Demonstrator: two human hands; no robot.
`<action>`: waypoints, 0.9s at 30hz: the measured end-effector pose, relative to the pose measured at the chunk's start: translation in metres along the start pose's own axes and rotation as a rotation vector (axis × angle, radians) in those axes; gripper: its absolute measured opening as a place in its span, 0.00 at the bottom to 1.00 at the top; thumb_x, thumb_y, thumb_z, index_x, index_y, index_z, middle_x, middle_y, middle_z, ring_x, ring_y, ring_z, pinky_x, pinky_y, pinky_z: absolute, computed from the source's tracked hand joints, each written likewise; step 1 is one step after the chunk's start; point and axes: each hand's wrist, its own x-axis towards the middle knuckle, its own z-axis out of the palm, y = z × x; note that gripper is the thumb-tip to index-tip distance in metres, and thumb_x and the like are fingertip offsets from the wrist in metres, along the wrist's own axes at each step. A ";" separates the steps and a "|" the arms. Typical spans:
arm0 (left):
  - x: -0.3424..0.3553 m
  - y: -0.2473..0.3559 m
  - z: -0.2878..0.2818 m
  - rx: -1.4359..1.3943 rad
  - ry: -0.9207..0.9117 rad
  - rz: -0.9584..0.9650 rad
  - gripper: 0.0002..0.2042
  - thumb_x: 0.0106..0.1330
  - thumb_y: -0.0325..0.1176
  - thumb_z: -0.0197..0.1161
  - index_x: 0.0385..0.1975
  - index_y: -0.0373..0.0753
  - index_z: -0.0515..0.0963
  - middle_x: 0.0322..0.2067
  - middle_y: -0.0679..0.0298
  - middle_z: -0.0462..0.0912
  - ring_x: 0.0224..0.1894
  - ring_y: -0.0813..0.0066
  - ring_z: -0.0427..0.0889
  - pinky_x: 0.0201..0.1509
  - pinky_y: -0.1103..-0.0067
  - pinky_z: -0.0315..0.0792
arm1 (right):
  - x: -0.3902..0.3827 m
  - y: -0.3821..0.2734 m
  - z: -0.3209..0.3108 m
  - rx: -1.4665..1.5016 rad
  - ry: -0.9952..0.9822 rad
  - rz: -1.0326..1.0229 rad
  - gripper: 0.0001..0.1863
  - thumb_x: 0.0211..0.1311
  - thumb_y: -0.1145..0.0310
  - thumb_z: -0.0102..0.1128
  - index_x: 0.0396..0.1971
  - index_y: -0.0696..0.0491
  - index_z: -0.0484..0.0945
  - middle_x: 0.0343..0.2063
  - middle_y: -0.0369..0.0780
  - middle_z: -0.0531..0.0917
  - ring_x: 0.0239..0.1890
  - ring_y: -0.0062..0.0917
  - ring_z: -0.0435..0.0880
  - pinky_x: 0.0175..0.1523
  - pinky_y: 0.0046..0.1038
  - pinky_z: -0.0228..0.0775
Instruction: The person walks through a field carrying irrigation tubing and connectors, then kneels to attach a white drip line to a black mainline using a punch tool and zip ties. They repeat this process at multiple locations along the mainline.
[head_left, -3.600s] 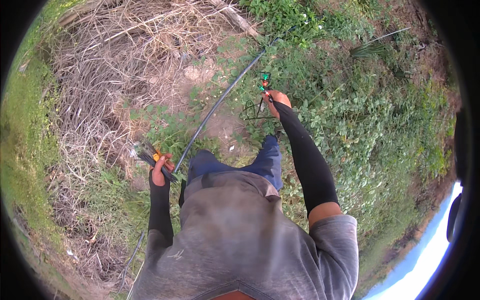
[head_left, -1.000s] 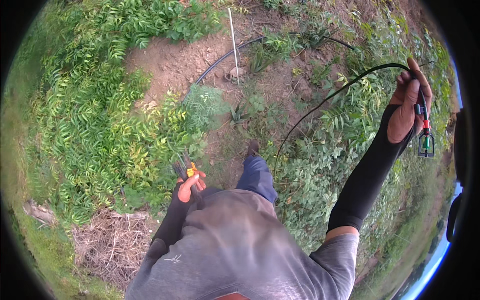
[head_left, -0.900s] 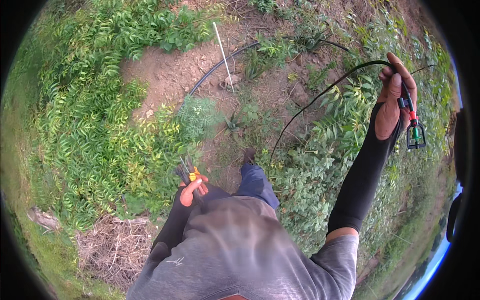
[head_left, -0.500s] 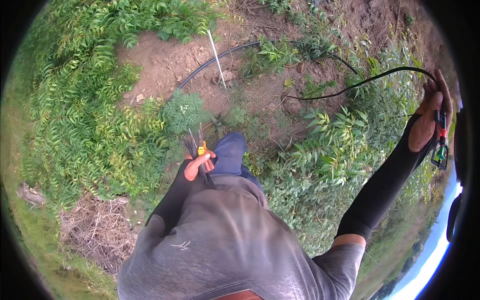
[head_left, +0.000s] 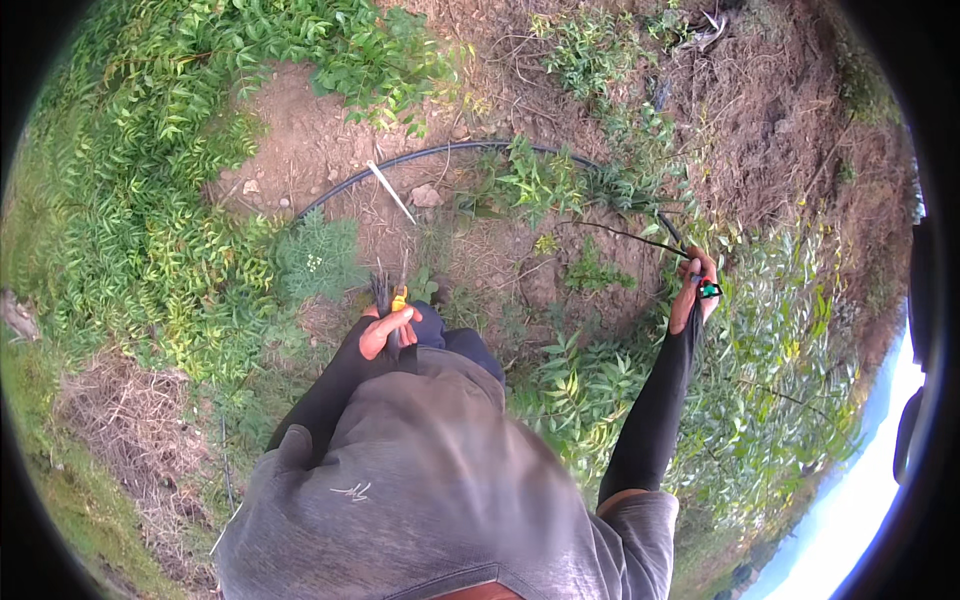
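Observation:
My left hand [head_left: 383,332] is closed in front of my body. It grips a small yellow tool [head_left: 399,299] together with a bundle of thin dark strips [head_left: 380,290] that stick up past the fingers. Out to the right, my right hand [head_left: 692,292] is closed around a micro-sprinkler [head_left: 709,289] with a black frame and a green part. A thin black tube [head_left: 630,236] runs leftward from that hand, low over the ground. How the tube meets the sprinkler is hidden by the fingers.
A thicker black hose [head_left: 450,147] curves across the soil ahead. Beside it a white stake [head_left: 390,190] leans near a stone [head_left: 426,195]. Leafy plants [head_left: 150,230] grow on the left, more shrubs [head_left: 770,370] on the right. Dry twigs [head_left: 140,420] are heaped at lower left.
My right hand has come in from the far right, lower and closer, bringing the sprinkler and tube. The raised arc of the tube has come down. My left hand keeps its grip.

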 end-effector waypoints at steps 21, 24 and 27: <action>0.176 0.004 0.110 -0.441 0.359 -0.033 0.17 0.67 0.46 0.50 0.27 0.38 0.70 0.34 0.58 0.77 0.25 0.74 0.77 0.30 0.81 0.69 | 0.061 0.273 0.132 -0.544 -1.287 0.116 0.25 0.51 0.70 0.55 0.54 0.45 0.72 0.60 0.48 0.65 0.60 0.46 0.65 0.57 0.40 0.65; 0.195 0.012 0.124 -0.486 0.375 -0.003 0.17 0.67 0.47 0.49 0.25 0.39 0.69 0.37 0.57 0.76 0.26 0.72 0.77 0.30 0.80 0.69 | 0.008 0.239 0.143 -0.592 -1.630 -0.095 0.22 0.51 0.62 0.61 0.49 0.47 0.75 0.56 0.44 0.69 0.61 0.39 0.65 0.60 0.39 0.60; 0.208 0.011 0.132 -0.543 0.379 0.056 0.17 0.68 0.46 0.48 0.26 0.38 0.69 0.36 0.57 0.76 0.27 0.73 0.78 0.30 0.80 0.70 | 0.016 0.202 0.156 -0.612 -1.650 -0.545 0.16 0.52 0.62 0.60 0.42 0.48 0.77 0.48 0.42 0.75 0.58 0.35 0.68 0.59 0.39 0.60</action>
